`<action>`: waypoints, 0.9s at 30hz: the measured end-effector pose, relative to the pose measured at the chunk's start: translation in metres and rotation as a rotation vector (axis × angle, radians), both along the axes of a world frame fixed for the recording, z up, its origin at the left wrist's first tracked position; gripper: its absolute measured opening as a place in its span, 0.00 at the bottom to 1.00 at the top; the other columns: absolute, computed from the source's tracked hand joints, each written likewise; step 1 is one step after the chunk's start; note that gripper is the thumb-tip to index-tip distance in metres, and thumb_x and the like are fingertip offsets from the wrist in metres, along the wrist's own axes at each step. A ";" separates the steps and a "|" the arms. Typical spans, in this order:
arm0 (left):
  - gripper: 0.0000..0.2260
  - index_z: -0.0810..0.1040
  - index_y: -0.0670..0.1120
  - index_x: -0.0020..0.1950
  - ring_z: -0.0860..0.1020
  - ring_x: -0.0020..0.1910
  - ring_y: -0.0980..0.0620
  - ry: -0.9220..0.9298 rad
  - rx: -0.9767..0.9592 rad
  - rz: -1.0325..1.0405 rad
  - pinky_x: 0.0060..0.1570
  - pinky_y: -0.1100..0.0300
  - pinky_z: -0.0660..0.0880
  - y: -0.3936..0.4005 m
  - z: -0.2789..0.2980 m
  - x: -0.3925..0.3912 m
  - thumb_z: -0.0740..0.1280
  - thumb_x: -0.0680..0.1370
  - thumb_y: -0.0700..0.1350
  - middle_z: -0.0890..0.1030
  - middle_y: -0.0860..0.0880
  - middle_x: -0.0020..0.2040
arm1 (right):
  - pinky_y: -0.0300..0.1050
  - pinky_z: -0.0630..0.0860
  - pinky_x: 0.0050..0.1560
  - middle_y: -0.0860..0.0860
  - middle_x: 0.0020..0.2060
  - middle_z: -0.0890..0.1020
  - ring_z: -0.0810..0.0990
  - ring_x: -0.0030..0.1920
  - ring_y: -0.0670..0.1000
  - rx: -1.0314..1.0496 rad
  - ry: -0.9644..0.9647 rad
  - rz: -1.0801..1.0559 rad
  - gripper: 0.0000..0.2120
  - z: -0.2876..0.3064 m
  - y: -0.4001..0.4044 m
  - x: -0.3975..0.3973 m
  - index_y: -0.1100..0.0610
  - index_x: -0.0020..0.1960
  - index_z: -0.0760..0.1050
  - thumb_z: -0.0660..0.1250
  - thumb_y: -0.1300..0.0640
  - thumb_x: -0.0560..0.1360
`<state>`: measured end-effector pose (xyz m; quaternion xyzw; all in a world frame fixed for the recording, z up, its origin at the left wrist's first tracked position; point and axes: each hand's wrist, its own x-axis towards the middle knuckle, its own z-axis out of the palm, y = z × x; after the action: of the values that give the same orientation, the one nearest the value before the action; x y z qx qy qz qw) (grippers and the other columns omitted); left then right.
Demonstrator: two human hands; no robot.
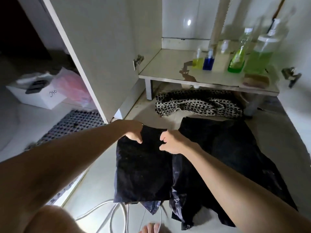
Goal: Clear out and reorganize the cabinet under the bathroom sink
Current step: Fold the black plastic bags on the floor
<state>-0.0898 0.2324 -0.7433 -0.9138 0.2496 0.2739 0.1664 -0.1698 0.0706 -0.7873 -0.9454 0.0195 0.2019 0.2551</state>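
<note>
The person crouches before the open cabinet (151, 31) and works on a black plastic bag (143, 170) spread flat on the tiled floor (99, 179), just in front of the cabinet's raised base. The left hand (133, 132) pinches the bag's far edge near its left corner, fingers curled down over the plastic. The right hand (170, 142) holds the same edge a little to the right, its grip clamped on a fold with thumb and fingers drawn together. A second, larger black bag (235, 152) lies crumpled just beside the first, partly overlapping it on the right.

The bag looks thin, limp and very light; I judge it will slide easily on the tile and cling or billow if lifted fast. Taking it by the edge or the corners, as both hands do, seems best, since the middle offers nothing firm to hold.

Inside the cabinet, bottles of green liquid (237, 59), a yellow one (197, 62) and a blue one (208, 62) stand on the stained shelf (165, 68). A checked cloth (193, 103) lies bunched under the base, and a white cable (117, 212) loops near the person's feet.
</note>
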 end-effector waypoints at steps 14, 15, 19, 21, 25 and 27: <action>0.17 0.67 0.39 0.70 0.78 0.60 0.47 0.420 -0.150 0.669 0.56 0.43 0.77 0.062 -0.090 -0.017 0.60 0.81 0.40 0.74 0.42 0.68 | 0.61 0.57 0.69 0.58 0.66 0.67 0.67 0.66 0.60 -0.348 -0.136 0.394 0.31 -0.096 0.127 -0.036 0.59 0.66 0.65 0.70 0.44 0.70; 0.15 0.70 0.38 0.68 0.78 0.60 0.48 0.429 -0.174 0.668 0.55 0.44 0.77 0.061 -0.089 -0.015 0.59 0.81 0.38 0.75 0.43 0.67 | 0.59 0.57 0.68 0.56 0.64 0.69 0.69 0.64 0.59 -0.345 -0.176 0.378 0.25 -0.099 0.127 -0.036 0.58 0.64 0.67 0.68 0.47 0.72; 0.13 0.74 0.37 0.64 0.78 0.61 0.49 0.458 -0.216 0.667 0.56 0.45 0.77 0.056 -0.081 -0.012 0.61 0.79 0.34 0.76 0.43 0.66 | 0.54 0.61 0.66 0.52 0.55 0.76 0.74 0.58 0.56 -0.241 -0.273 0.349 0.08 -0.103 0.117 -0.030 0.54 0.54 0.76 0.61 0.56 0.78; 0.14 0.73 0.38 0.65 0.77 0.63 0.48 0.462 -0.215 0.673 0.58 0.43 0.75 0.055 -0.075 -0.013 0.59 0.80 0.36 0.76 0.44 0.66 | 0.51 0.63 0.64 0.50 0.53 0.79 0.77 0.55 0.54 -0.157 -0.297 0.321 0.08 -0.097 0.109 -0.025 0.53 0.52 0.78 0.60 0.56 0.79; 0.17 0.68 0.41 0.70 0.76 0.63 0.45 0.411 -0.324 0.726 0.57 0.42 0.75 0.060 -0.046 -0.002 0.57 0.81 0.38 0.74 0.43 0.68 | 0.46 0.75 0.52 0.49 0.48 0.82 0.81 0.49 0.53 0.061 -0.322 0.145 0.06 -0.065 0.096 -0.002 0.53 0.47 0.81 0.65 0.54 0.76; 0.18 0.68 0.42 0.70 0.77 0.60 0.44 0.358 -0.467 0.769 0.55 0.41 0.76 0.062 -0.022 0.009 0.56 0.80 0.36 0.73 0.43 0.68 | 0.45 0.78 0.46 0.52 0.44 0.84 0.82 0.46 0.54 0.147 -0.382 0.048 0.05 -0.040 0.084 0.015 0.54 0.45 0.82 0.67 0.56 0.74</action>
<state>-0.0813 0.2948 -0.7653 -0.8913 -0.0266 0.4050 -0.2022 -0.1552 0.1548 -0.8273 -0.9456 -0.0666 0.0256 0.3175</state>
